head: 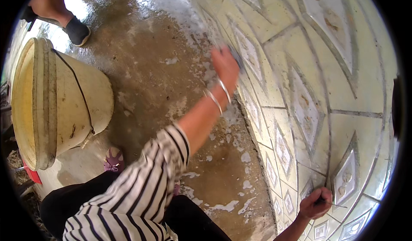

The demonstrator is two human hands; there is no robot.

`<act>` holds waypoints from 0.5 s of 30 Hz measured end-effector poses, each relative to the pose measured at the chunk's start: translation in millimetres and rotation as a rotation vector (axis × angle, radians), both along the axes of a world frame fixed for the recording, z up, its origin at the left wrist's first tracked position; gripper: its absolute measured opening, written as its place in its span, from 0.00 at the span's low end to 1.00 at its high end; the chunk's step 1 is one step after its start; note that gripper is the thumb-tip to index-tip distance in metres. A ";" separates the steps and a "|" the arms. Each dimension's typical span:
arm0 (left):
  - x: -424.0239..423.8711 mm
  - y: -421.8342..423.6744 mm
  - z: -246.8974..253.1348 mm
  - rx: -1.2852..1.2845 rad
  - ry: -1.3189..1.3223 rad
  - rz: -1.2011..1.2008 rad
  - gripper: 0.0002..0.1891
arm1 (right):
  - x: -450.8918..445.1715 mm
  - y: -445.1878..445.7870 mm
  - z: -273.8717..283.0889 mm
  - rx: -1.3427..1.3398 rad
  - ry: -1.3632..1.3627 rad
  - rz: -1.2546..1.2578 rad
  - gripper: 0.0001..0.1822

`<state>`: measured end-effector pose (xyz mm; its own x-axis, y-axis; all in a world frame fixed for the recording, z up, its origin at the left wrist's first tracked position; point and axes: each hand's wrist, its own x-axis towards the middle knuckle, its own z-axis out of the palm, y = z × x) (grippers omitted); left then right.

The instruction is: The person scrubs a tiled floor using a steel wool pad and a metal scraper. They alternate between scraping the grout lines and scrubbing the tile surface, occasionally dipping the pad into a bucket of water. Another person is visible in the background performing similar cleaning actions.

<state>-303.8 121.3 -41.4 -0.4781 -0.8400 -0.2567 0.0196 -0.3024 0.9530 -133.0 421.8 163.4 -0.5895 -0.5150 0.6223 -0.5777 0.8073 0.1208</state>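
Note:
My left hand (pixel 225 60), blurred and with two silver bangles at the wrist, holds a dark, flat object (pixel 236 58) against the lower part of the tiled wall (pixel 280 76). What this object is, I cannot tell. The wall has pale yellow tiles, diamond-shaped insets and grey joints. At the lower right, my right hand (pixel 317 204) is closed around the dark handle of a thin metal tool (pixel 336 205), close to the tiles beside a diamond inset. The thin end points to the right; its exact kind is unclear.
A dirty cream plastic bucket (pixel 77 96) with a wire handle stands at the left. Another person's foot in a dark shoe (pixel 76 31) is at the upper left. Whitish suds (pixel 225 205) lie on the wet concrete floor (pixel 148 76). A red object (pixel 33 175) shows beyond the bucket.

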 end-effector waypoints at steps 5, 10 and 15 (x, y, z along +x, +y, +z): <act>147.3 178.7 -6.3 0.320 -0.326 -0.632 0.16 | 1.7 1.1 -3.5 -0.026 -0.025 0.013 0.07; 73.6 70.7 -1.3 0.143 -0.148 -0.293 0.15 | 8.1 28.4 -14.7 0.076 -0.130 0.019 0.07; -39.5 -108.7 24.2 -0.048 -0.057 -0.020 0.19 | 1.5 13.0 -20.3 0.132 -0.129 0.031 0.09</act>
